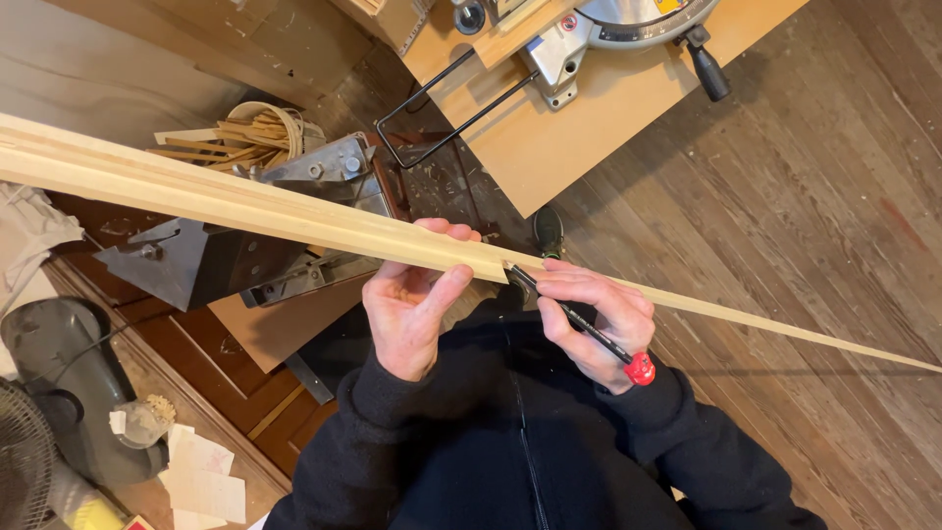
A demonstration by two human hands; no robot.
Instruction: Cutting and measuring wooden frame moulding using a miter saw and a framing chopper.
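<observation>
Hands at chest height over a plank floor (pixel 805 196): left hand (pixel 412 309) clamped on a long wood strip (pixel 245 201), right hand (pixel 594 319) pinching a red-capped pencil (pixel 589 332) against it.

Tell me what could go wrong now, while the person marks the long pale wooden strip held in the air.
1. The long pale wooden strip is supported only by the left hand; its thin far end may sag or wobble, so the mark could drift.
2. The black pencil with a red cap in the right hand may slip off the narrow edge.
3. The strip's left end could bump the grey metal machine.
</observation>
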